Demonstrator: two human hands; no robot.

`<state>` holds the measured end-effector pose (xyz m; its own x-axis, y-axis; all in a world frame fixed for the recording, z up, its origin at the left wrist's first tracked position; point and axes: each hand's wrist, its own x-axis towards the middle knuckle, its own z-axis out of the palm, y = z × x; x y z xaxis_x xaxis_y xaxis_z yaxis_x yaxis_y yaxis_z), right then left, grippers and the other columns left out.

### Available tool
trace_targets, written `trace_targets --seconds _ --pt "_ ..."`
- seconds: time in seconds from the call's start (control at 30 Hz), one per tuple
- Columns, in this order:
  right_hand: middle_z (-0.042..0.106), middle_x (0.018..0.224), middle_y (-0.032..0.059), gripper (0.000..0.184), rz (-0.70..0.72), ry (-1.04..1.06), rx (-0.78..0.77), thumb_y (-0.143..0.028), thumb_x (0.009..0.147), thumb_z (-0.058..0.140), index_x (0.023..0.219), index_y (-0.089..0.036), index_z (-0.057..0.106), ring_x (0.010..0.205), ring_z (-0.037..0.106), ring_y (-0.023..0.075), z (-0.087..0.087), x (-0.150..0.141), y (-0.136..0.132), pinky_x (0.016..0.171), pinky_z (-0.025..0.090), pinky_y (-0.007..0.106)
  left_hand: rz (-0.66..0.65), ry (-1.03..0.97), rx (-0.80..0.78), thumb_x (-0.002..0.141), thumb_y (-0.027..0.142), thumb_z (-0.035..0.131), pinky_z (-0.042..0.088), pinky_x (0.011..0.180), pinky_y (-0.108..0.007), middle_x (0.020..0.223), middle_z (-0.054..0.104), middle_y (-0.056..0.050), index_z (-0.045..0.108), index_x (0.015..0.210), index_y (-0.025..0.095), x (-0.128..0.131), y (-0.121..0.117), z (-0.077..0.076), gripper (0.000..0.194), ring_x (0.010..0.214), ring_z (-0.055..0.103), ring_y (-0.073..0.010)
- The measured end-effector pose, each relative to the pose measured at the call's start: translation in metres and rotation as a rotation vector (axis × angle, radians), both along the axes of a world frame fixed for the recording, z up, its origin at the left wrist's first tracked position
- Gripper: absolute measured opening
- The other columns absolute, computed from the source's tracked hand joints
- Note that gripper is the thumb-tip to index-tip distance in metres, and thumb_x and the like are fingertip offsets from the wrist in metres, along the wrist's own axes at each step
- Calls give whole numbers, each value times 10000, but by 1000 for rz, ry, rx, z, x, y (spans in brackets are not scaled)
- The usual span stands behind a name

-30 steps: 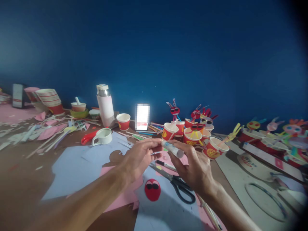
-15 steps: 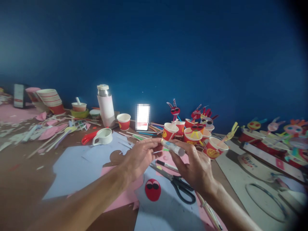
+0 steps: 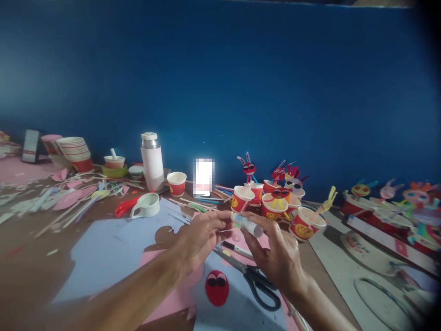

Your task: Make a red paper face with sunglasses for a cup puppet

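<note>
My right hand (image 3: 280, 250) is closed round a whitish, translucent glue stick (image 3: 246, 224), tilted with its tip toward my left hand. My left hand (image 3: 206, 236) is pinched at that tip; whatever small piece its fingers hold is mostly hidden. Below the hands a red paper oval (image 3: 217, 294) with black-and-pink eyes lies on light blue paper (image 3: 237, 317). Black-handled scissors (image 3: 255, 278) lie beside it, partly under my right wrist. A black-and-white marker (image 3: 237, 249) rests just beyond the scissors on pink paper.
Behind my right hand stand several red-and-white paper cups (image 3: 274, 207), some with paper figures. A white-pink thermos (image 3: 152, 165), a white cup-shaped lid (image 3: 148, 205) and one paper cup (image 3: 177, 185) are at the back. Paper scraps (image 3: 74, 195) litter the left. A blurred bright screen (image 3: 204, 177) stands by the wall.
The camera has tipped slightly upward, so the scene sits lower in view. Both hands keep nearly the same pose, with the glue stick still against my left fingers.
</note>
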<state>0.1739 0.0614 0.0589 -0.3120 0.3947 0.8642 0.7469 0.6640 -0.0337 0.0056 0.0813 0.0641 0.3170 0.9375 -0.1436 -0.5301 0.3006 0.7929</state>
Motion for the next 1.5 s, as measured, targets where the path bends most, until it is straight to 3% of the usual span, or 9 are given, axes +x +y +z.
trace_targets --seconds 0.53,0.73,1.03,1.3,1.5 --pt "723 837 37 189 -17 115 -115 -274 875 551 1050 -202 539 671 700 175 6 0 -4 568 545 248 -6 110 140 600 39 565 416 818 -324 780 660 -61 736 786 135 1 1 -2 270 792 565 -163" --pt "705 756 11 174 -28 111 -150 -294 879 545 1033 -213 536 594 679 165 6 0 -3 521 524 244 -14 171 196 612 61 561 393 793 -306 726 655 -38 741 790 144 2 1 -2 267 712 546 -138" --pt "726 904 56 227 -16 16 -83 -258 886 518 1104 -193 511 729 704 182 5 -1 -2 659 568 275 -24 127 84 637 119 678 392 843 -343 904 673 -82 736 810 150 -4 -1 8 186 878 573 -198" --pt "725 880 59 220 -28 -35 -72 -250 887 519 1096 -180 518 664 693 180 3 -1 -2 610 551 270 3 103 35 601 121 707 382 859 -362 869 672 -74 736 803 152 -5 -2 10 207 852 574 -195" --pt "714 863 54 207 -6 -36 -77 -240 888 527 1083 -172 522 658 678 159 2 -2 -1 618 536 234 -25 71 99 627 117 679 380 836 -336 876 669 -72 734 823 150 -5 -1 9 206 843 563 -182"
